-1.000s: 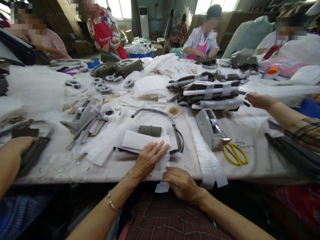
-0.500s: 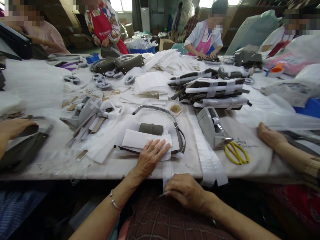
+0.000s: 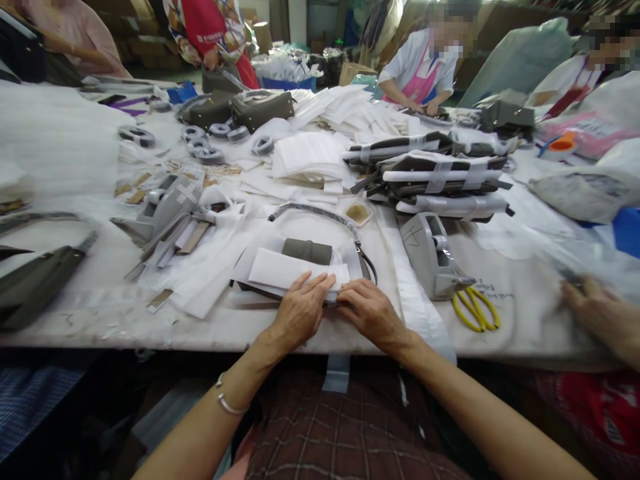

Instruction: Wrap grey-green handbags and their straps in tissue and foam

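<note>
Right in front of me lies a dark grey-green handbag [image 3: 367, 263], its handle looped away from me and partly wrapped in film. A folded white foam sheet [image 3: 273, 268] rests on the bag, beside a grey-green rolled piece [image 3: 307, 251]. My left hand [image 3: 301, 310] lies over the near edge of the foam, fingers stretched out, holding nothing. At the foam's right end, my right hand [image 3: 373, 312] has its fingers curled and pressed together; what they pinch is hidden. A strip of clear tape [image 3: 336, 375] hangs below the table edge against my checked clothing.
A grey tape dispenser [image 3: 425, 257] and yellow-handled scissors [image 3: 476, 310] lie to the right. Wrapped bags [image 3: 445, 175] are stacked behind them. Another dispenser [image 3: 170, 200] stands left. A co-worker's blurred hand [image 3: 600, 313] is at far right; another handbag [image 3: 43, 283] lies far left.
My right hand has moved up from below the table edge to the foam's right end. My left hand stays on the foam. The co-worker's hand on the left has left the view.
</note>
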A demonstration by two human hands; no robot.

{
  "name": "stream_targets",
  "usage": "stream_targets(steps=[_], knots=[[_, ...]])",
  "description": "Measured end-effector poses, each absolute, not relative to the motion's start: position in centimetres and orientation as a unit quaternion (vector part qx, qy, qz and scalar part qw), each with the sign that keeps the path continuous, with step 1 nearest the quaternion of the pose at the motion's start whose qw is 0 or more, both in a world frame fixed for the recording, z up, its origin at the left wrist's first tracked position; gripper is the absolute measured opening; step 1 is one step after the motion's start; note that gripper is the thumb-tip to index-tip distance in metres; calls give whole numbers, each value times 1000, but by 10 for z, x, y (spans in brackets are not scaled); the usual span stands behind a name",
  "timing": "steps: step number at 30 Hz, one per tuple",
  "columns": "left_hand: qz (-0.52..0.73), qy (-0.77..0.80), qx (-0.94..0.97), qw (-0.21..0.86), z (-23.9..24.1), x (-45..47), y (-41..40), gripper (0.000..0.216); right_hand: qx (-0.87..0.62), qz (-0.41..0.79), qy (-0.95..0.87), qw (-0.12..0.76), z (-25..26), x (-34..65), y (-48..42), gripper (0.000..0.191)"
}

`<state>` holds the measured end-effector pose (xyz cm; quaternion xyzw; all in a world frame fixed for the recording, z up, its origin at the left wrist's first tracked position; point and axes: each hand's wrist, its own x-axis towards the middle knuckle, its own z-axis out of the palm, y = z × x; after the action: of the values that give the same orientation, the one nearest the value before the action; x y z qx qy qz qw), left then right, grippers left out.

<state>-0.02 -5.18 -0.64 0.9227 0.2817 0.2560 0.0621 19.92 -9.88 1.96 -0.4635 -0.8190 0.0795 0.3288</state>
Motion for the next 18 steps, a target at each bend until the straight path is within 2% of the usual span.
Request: stream_targets(steps=[2, 5, 8, 11, 13, 15, 18], knots=[[251, 282, 920, 107, 2, -1, -51, 54, -469, 58, -820, 323, 13, 196, -101, 9], [251, 290, 913, 139, 7, -1, -51, 37, -484, 13, -809, 333, 3, 190, -101, 13], [279, 283, 911, 112, 1, 1, -52, 27, -502, -17, -792, 347, 0, 186, -100, 15], [314, 273, 907, 63, -8, 4, -52, 16, -484, 0, -802, 352, 8, 191, -109, 10], [318, 270, 908, 44, -11, 5, -51, 12, -446, 23, -821, 354, 15, 198, -126, 16], [316, 266, 910, 32, -11, 5, -51, 12, -403, 59, -851, 332, 17, 205, -148, 22], [316, 262, 912, 21, -9, 5, -51, 14, -381, 82, -889, 241, 6, 207, -176, 29]])
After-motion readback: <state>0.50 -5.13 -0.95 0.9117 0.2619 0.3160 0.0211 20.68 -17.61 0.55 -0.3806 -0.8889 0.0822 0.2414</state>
